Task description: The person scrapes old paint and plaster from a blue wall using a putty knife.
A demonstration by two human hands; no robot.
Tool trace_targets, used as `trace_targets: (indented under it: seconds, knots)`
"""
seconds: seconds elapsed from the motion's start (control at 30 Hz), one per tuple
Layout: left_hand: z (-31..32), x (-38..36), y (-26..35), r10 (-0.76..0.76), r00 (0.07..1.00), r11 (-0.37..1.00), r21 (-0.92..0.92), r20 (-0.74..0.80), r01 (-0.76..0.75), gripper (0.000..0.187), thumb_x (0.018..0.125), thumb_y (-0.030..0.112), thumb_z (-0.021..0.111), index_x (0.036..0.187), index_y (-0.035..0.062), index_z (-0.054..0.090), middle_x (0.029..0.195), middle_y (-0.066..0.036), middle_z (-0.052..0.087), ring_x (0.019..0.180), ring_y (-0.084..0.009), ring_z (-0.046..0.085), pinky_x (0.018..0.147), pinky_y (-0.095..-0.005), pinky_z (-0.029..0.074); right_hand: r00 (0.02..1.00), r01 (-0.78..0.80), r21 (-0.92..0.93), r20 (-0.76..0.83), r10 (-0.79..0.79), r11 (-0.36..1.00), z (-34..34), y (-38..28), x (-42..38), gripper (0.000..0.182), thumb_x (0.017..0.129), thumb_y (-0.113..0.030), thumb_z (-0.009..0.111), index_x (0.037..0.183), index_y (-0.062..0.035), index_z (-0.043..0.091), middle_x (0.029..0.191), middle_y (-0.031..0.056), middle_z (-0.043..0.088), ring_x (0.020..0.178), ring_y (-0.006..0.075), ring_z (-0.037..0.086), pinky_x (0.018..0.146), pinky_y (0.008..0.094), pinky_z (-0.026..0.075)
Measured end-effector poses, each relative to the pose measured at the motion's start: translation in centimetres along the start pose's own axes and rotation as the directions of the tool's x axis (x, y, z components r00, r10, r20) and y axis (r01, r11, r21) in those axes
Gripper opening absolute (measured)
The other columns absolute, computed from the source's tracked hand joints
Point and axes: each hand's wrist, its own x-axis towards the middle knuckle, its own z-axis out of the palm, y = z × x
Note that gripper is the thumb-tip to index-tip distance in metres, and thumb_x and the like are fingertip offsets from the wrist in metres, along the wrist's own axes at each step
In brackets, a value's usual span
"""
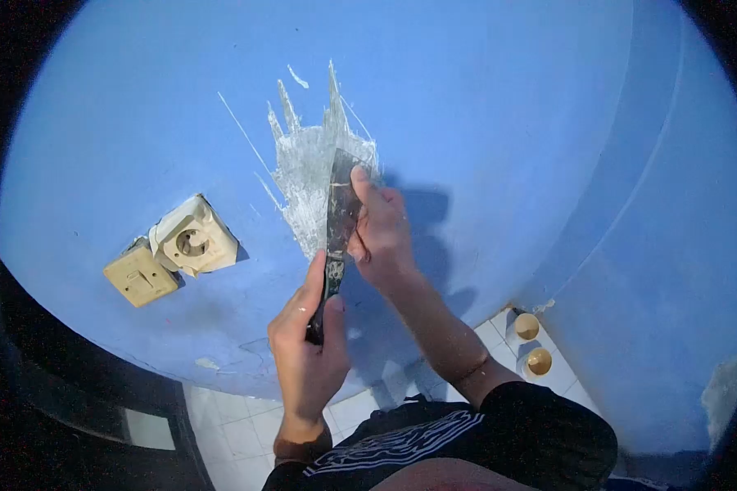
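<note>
A putty knife with a wide, dark, smeared blade is held upright against the blue wall. My left hand is closed around its dark handle, with the forefinger stretched up along it. Higher up, my right hand grips the right side of the blade, its thumb on the face and its other fingers partly hidden. Behind the blade lies a rough grey-white patch with streaks running upward from it. The blade's top edge lies over the patch's right part.
To the left, a cream wall socket sits tilted beside a yellowed switch. Two round containers stand on the white tiled floor near the wall corner. A pale bare spot marks the right wall.
</note>
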Motion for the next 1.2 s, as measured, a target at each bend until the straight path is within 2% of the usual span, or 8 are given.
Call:
trace_targets:
  seconds: [0.03,0.27,0.37,0.43,0.57,0.97,1.03,1.2]
  knots:
    - [0.1,-0.4,-0.3,0.151,0.987,0.985,0.099,-0.057,-0.145,0.037,0.097,0.004,0.054,0.134,-0.0004,0.057,0.070,-0.001,0.054,0.059,-0.0060,0.045,0.053,-0.0224,0.039,1.000,-0.013,0.016,0.008,0.013,1.000,0.0,0.2,-0.1,0.045,0.099,-0.041,0.056,0.067,-0.0094,0.059,0.053,-0.0021,0.053,0.035,0.0058,0.041,0.031,0.0234,0.029]
    - [1.0,0.3,1.2,0.194,0.979,0.970,0.159,-0.068,-0.181,0.039,0.087,-0.008,0.055,0.125,-0.0056,0.062,0.065,-0.014,0.055,0.054,-0.0143,0.050,0.054,-0.0271,0.043,0.986,-0.063,0.013,-0.157,0.064,0.998,0.5,-1.3,-0.4,0.043,0.099,-0.036,0.054,0.067,-0.0092,0.059,0.053,-0.0012,0.053,0.034,0.0061,0.041,0.030,0.0235,0.027]
    - [0.4,0.9,0.4,0.307,0.941,0.934,0.235,-0.141,-0.269,0.038,0.086,-0.007,0.056,0.124,-0.0044,0.063,0.061,-0.013,0.052,0.050,-0.0147,0.045,0.051,-0.0279,0.041,0.973,0.176,-0.358,-0.077,-0.217,0.917,1.1,-0.3,0.2,0.041,0.101,-0.035,0.051,0.079,-0.0029,0.061,0.061,0.0019,0.057,0.040,0.0064,0.046,0.034,0.0218,0.029]
    - [0.9,1.7,0.9,0.170,0.973,0.961,0.242,-0.153,-0.130,0.037,0.086,-0.006,0.058,0.122,-0.0020,0.066,0.058,-0.012,0.051,0.049,-0.0133,0.043,0.050,-0.0280,0.040,0.993,0.015,0.118,-0.116,-0.001,0.993,1.1,-0.2,1.7,0.041,0.100,-0.034,0.054,0.068,-0.0085,0.058,0.054,-0.0013,0.052,0.035,0.0071,0.041,0.030,0.0240,0.028]
    - [0.0,0.7,1.8,0.029,0.990,0.979,0.203,-0.141,0.000,0.036,0.086,-0.005,0.058,0.121,-0.0002,0.067,0.056,-0.013,0.050,0.048,-0.0123,0.043,0.050,-0.0279,0.040,0.995,-0.034,0.184,-0.085,0.050,0.982,1.3,-0.2,0.7,0.037,0.100,-0.033,0.054,0.074,-0.0066,0.058,0.059,0.0008,0.055,0.037,0.0075,0.044,0.031,0.0242,0.029]
    - [-0.7,1.4,4.9,0.069,0.995,0.934,0.355,-0.078,-0.037,0.039,0.081,-0.004,0.055,0.119,-0.0045,0.066,0.065,-0.024,0.058,0.048,-0.0269,0.056,0.052,-0.0347,0.045,0.988,-0.095,0.257,-0.092,0.122,0.962,2.2,-0.6,0.6,0.036,0.101,-0.034,0.052,0.076,-0.0088,0.056,0.060,-0.0001,0.052,0.040,0.0080,0.041,0.034,0.0244,0.028]
    - [-1.1,1.0,5.4,0.112,0.991,0.897,0.436,-0.067,-0.072,0.039,0.080,-0.005,0.055,0.118,-0.0056,0.066,0.065,-0.024,0.058,0.049,-0.0274,0.057,0.052,-0.0358,0.045,0.974,-0.204,0.217,-0.054,0.220,0.955,2.4,-0.5,0.1,0.039,0.103,-0.039,0.046,0.088,-0.0047,0.058,0.068,0.0024,0.057,0.041,0.0094,0.039,0.036,0.0246,0.028]
    - [0.0,2.5,6.2,0.184,0.979,0.907,0.399,-0.091,-0.133,0.039,0.080,-0.004,0.055,0.117,-0.0056,0.066,0.065,-0.024,0.058,0.049,-0.0308,0.056,0.052,-0.0377,0.044,0.999,-0.048,0.180,-0.014,0.051,0.982,1.8,-1.6,0.9,0.034,0.100,-0.032,0.054,0.075,-0.0090,0.057,0.059,-0.0005,0.052,0.039,0.0091,0.043,0.035,0.0269,0.029]
